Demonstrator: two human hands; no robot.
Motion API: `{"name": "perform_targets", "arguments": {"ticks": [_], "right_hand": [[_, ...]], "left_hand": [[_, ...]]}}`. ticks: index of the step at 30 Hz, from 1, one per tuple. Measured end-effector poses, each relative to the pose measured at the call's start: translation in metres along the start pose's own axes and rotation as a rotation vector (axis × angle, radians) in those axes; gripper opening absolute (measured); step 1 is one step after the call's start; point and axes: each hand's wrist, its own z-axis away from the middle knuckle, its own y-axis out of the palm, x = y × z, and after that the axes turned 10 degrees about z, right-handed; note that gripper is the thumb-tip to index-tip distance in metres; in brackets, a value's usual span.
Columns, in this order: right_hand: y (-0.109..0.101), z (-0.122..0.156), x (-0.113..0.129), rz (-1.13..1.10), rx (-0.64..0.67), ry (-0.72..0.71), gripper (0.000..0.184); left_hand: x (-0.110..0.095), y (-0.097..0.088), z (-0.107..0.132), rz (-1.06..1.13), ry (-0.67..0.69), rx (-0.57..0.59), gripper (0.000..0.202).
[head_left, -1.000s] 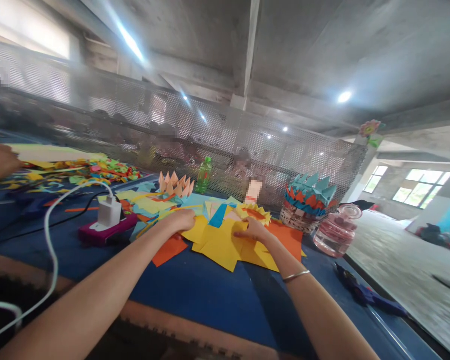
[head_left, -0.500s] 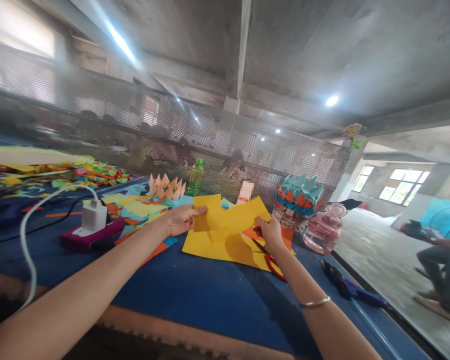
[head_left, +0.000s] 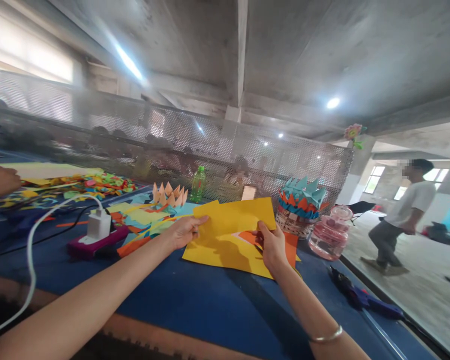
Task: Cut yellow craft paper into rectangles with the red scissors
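Observation:
My left hand [head_left: 183,231] pinches the left edge of a yellow paper sheet [head_left: 234,217] that I hold raised above the blue table [head_left: 210,295]. My right hand [head_left: 272,245] grips the same sheet at its lower right edge, fingers closed. Under it lie another yellow sheet [head_left: 221,255] and an orange sheet [head_left: 290,247], flat on the table. Whether my right hand also holds anything else is hidden by the paper.
A white charger on a purple power strip [head_left: 97,232] stands at left with a white cable. Paper scraps [head_left: 97,182], a folded paper crown [head_left: 168,194], a green bottle [head_left: 198,184], a basket with a paper crown [head_left: 300,207], a pink jar [head_left: 330,237] and a glue gun [head_left: 363,297] surround me. A person [head_left: 401,220] walks at right.
Both hands went from pressing on the flat paper pile to lifting one yellow sheet. The camera swung slightly, and a person walked into view at the right.

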Motion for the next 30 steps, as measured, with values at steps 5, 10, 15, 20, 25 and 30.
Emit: {"name": "perform_targets", "arguments": {"ticks": [5, 10, 15, 20, 25, 30], "right_hand": [[0.002, 0.005, 0.004, -0.042, 0.032, 0.0, 0.037], [0.006, 0.013, 0.006, -0.012, 0.089, 0.046, 0.037], [0.016, 0.029, -0.003, 0.11, 0.301, 0.058, 0.046], [0.024, 0.039, -0.017, 0.182, 0.307, 0.129, 0.05], [0.022, 0.037, -0.017, 0.104, 0.273, 0.199, 0.052], [0.022, 0.04, -0.017, 0.105, 0.299, 0.218, 0.053]], "left_hand": [[0.001, 0.004, 0.003, 0.095, -0.011, 0.109, 0.026], [0.005, 0.009, 0.009, 0.055, 0.045, 0.145, 0.037], [0.014, 0.015, 0.013, -0.005, 0.229, 0.212, 0.062], [0.018, 0.019, 0.02, -0.053, 0.233, 0.282, 0.071], [0.015, 0.02, 0.021, 0.131, 0.11, 0.502, 0.045], [0.012, 0.021, 0.026, 0.203, -0.029, 0.553, 0.033]]}}
